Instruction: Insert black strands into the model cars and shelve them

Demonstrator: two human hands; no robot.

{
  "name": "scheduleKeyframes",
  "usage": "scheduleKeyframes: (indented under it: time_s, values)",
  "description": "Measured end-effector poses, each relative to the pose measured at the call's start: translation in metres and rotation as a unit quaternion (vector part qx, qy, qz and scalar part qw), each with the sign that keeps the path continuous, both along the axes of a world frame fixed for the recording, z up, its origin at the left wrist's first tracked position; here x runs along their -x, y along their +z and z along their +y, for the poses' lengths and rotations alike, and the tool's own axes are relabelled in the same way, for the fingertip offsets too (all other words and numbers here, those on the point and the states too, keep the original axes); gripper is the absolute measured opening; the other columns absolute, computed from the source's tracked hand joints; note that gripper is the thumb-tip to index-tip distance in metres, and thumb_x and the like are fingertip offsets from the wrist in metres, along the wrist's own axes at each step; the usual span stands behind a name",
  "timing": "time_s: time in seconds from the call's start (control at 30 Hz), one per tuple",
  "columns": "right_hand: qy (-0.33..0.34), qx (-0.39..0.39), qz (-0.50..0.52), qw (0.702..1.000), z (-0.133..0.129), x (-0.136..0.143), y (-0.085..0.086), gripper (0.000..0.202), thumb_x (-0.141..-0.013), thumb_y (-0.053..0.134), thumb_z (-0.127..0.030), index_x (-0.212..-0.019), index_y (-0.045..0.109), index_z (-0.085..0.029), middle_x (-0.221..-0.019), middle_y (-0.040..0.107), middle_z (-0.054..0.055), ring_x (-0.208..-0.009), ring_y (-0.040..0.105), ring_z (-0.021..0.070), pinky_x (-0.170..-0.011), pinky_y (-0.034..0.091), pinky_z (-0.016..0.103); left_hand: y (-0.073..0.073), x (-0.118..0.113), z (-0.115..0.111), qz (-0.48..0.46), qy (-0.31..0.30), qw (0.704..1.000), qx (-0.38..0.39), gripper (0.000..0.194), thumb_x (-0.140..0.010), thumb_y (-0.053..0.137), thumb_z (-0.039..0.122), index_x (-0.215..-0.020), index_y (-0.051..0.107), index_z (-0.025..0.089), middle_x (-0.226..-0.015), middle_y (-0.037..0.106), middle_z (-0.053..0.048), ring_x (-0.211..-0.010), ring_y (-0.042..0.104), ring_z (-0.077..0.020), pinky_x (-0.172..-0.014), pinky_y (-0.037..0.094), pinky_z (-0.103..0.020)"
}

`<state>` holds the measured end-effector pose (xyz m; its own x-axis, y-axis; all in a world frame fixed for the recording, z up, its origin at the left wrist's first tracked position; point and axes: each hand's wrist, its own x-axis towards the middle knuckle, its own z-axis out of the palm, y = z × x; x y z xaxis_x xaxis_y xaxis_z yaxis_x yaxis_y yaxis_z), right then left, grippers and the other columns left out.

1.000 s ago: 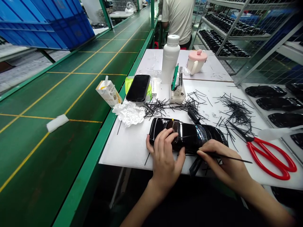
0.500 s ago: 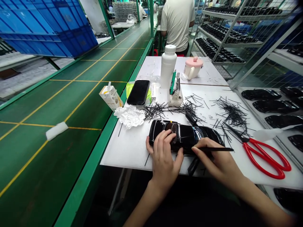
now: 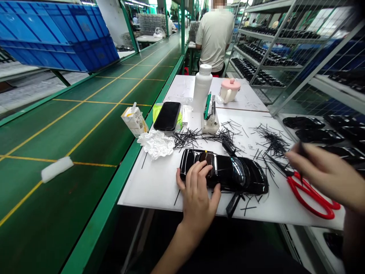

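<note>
A glossy black model car lies on the white table, with both of its front doors swung out. My left hand rests over the rear part of the car, its fingers curved across the roof side and the thumb at the near edge. To the right, above the red-handled scissors, my right hand is closed on a thin black tool, partly blurred. Short black strips lie scattered beyond the car and near the scissors.
Behind the car stand a phone, a white bottle, a pink-lidded cup and crumpled paper. A drink carton is beside the green conveyor. Racks of black cars line the right. A person sits ahead.
My right hand has moved away from the car to the right, carrying the black tool over the scissors. My left hand stays on the car. The white foam piece on the conveyor has shifted nearer and left.
</note>
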<state>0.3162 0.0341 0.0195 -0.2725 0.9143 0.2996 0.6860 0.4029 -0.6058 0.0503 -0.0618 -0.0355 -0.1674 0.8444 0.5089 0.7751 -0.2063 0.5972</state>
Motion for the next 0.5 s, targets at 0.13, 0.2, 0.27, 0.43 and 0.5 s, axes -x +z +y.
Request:
scheduleKeyframes:
  time_s: [0.13,0.2,0.27,0.43,0.5]
  values:
    - [0.06,0.138,-0.241,0.959,0.029,-0.021,-0.019,0.014,-0.085,0.063,-0.036,-0.076,0.064,-0.025,-0.062,0.067,0.004,-0.051,0.06,0.0218,-0.045,0.038,0.031,-0.002,0.002,0.001,0.0,0.005,1.0,-0.013,0.033,-0.091,0.059,0.02,-0.123,0.052,0.022,-0.128,0.064,-0.009,-0.127,0.054,-0.0229,-0.12,0.005,-0.048]
    - [0.082,0.137,-0.245,0.956,0.041,-0.011,-0.017,0.016,-0.08,0.066,-0.035,-0.069,0.063,-0.024,-0.054,0.064,0.002,-0.045,0.057,0.0209,-0.043,0.034,0.03,-0.004,0.003,0.001,0.004,0.008,1.0,-0.018,0.032,-0.091,0.058,0.02,-0.123,0.052,0.022,-0.128,0.064,-0.008,-0.126,0.054,-0.0224,-0.12,0.005,-0.046]
    - [0.099,0.126,-0.23,0.96,0.058,0.01,-0.006,0.018,-0.081,0.065,-0.04,-0.074,0.066,-0.024,-0.056,0.065,0.001,-0.046,0.057,0.0202,-0.044,0.036,0.029,-0.005,0.003,0.001,0.009,0.012,1.0,-0.02,0.033,-0.091,0.058,0.02,-0.123,0.052,0.022,-0.128,0.064,-0.008,-0.126,0.055,-0.0219,-0.121,0.005,-0.045]
    - [0.113,0.065,-0.102,0.986,0.12,0.094,0.02,0.032,-0.092,0.053,-0.047,-0.109,0.065,-0.023,-0.094,0.072,0.007,-0.071,0.066,0.0193,-0.062,0.051,0.033,-0.007,0.003,0.001,0.025,0.026,0.999,-0.029,0.034,-0.091,0.058,0.019,-0.124,0.052,0.022,-0.128,0.064,-0.007,-0.126,0.055,-0.0209,-0.121,0.005,-0.043]
    - [0.126,0.059,-0.054,0.989,0.141,0.125,0.018,0.032,-0.094,0.051,-0.044,-0.113,0.062,-0.02,-0.098,0.07,0.008,-0.067,0.065,0.0164,-0.055,0.05,0.03,-0.008,0.004,0.0,0.028,0.028,0.999,-0.033,0.034,-0.091,0.058,0.018,-0.125,0.052,0.022,-0.128,0.064,-0.006,-0.126,0.055,-0.0202,-0.121,0.005,-0.042]
